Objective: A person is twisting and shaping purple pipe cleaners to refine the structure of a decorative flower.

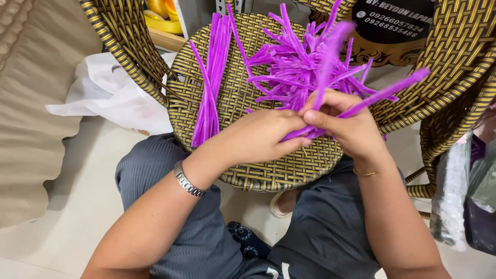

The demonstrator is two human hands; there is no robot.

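- Left hand (pixel 261 135) over the near half of the round woven tabletop (pixel 206 77), fingers (pixel 292 124) curled shut, tips pinched on the lower ends of a bunch of purple stems (pixel 330 67)
- Right hand (pixel 351 124) just beside it, touching it at the fingertips, fingers (pixel 323 118) closed round the same bunch from the other side, thumb pressed along the top
- Bunch gripped at its base between both hands, fuzzy stems fanning up and away over the far side of the tabletop, one long stem (pixel 387 93) sticking out to the right past the rim
- Loose stems (pixel 211 77) lying straight and side by side on the left part of the tabletop, well apart from both hands, near ends close to the left wrist
- Metal watch (pixel 187 180) on the left wrist, thin bracelet (pixel 365 173) on the right wrist
- Knees in dark ribbed trousers (pixel 320 232) either side of the tabletop's near edge, pale floor (pixel 77 206) below
- Woven chair (pixel 454 62) in the same gold and dark weave at the right, behind and beside the tabletop, another woven frame (pixel 124 41) at upper left
- White plastic bag (pixel 108 93) on the floor to the left of the tabletop, beige cushion (pixel 31 103) further left
- Clear bags (pixel 465 191) at the right edge, contents too blurred to tell
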